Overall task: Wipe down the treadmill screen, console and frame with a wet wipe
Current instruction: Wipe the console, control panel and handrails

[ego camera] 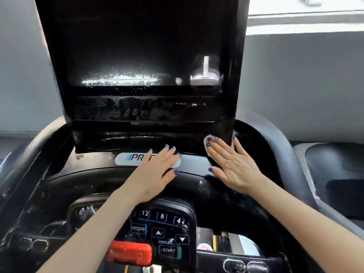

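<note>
The left hand (157, 170) covered most of the logo badge (126, 159); the right hand (232, 164) hid most of the wet wipe (207, 141).

Both arms reach forward, bare to the elbow. Left hand (157, 170) lies flat, palm down, fingers straight and a bit spread. Right hand (232, 164) is flat too, fingers splayed and pointing up-left, thumb out to the side.
</note>
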Demonstrator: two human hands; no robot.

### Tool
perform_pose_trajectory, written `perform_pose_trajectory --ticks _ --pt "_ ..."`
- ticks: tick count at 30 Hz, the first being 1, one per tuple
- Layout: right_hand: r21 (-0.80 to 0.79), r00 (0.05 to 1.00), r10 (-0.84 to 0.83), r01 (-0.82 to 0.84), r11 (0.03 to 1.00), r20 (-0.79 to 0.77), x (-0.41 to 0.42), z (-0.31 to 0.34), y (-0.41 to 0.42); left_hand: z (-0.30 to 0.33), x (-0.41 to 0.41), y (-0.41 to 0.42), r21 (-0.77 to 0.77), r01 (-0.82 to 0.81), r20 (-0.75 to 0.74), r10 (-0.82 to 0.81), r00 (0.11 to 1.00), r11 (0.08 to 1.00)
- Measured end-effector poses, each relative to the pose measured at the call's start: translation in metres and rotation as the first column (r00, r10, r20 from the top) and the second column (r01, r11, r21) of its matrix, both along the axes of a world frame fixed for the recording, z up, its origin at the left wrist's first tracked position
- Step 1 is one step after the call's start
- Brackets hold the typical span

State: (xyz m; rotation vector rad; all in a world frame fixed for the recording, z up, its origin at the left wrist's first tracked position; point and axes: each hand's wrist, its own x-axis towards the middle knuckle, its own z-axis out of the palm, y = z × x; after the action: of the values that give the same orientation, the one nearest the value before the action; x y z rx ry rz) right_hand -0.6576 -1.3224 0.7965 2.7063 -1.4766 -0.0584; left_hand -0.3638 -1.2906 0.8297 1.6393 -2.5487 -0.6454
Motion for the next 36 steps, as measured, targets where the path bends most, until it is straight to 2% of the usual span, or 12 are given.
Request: perform_pose_trajectory --ticks 3,7,12,18,23,26,29,32,34,36 --pt "0.020 1.000 0.007 -0.008 1.000 0.025 -0.021 -0.009 0.010 -0.001 -0.014 -0.003 0.000 0.047 0.043 -0.047 0.998 0.999" --pt "0.071 0.974 -0.165 0.156 0.985 0.157 -0.020 -0.021 0.028 -0.005 -0.023 -0.008 -0.010 0.059 0.081 -0.058 0.995 0.998" --pt "0.129 0.880 -0.331 0.306 0.943 0.341 0.006 -0.022 0.025 -0.005 -0.030 -0.013 -0.026 0.102 0.130 -0.098 0.987 0.994" --pt "0.217 0.816 -0.391 0.328 0.920 0.426 0.005 -0.023 0.024 -0.012 -0.034 -0.017 -0.066 0.186 0.143 -0.175 0.974 0.980" --pt "0.258 0.831 -0.362 0.273 0.927 0.423 -0.009 -0.018 0.011 -0.017 -0.049 -0.023 -0.116 0.289 0.215 -0.260 0.941 0.950" --pt "0.291 0.815 -0.307 0.178 0.940 0.492 -0.022 -0.009 0.001 -0.019 -0.052 -0.025 -0.145 0.315 0.281 -0.266 0.922 0.938" --pt "0.338 0.756 -0.300 0.111 0.935 0.581 -0.026 -0.007 -0.002 -0.021 -0.053 -0.025 -0.157 0.322 0.314 -0.262 0.912 0.934" --pt "0.345 0.635 -0.316 0.082 0.935 0.705 -0.030 -0.010 -0.015 -0.021 -0.053 -0.025 -0.166 0.328 0.328 -0.262 0.908 0.930" --pt "0.301 0.558 -0.315 0.119 0.946 0.768 -0.035 -0.013 -0.027 -0.021 -0.054 -0.026 -0.173 0.328 0.330 -0.259 0.908 0.929" --pt "0.190 0.576 -0.254 0.170 0.967 0.777 -0.039 -0.014 -0.036 -0.021 -0.054 -0.026 -0.177 0.329 0.334 -0.257 0.907 0.928"
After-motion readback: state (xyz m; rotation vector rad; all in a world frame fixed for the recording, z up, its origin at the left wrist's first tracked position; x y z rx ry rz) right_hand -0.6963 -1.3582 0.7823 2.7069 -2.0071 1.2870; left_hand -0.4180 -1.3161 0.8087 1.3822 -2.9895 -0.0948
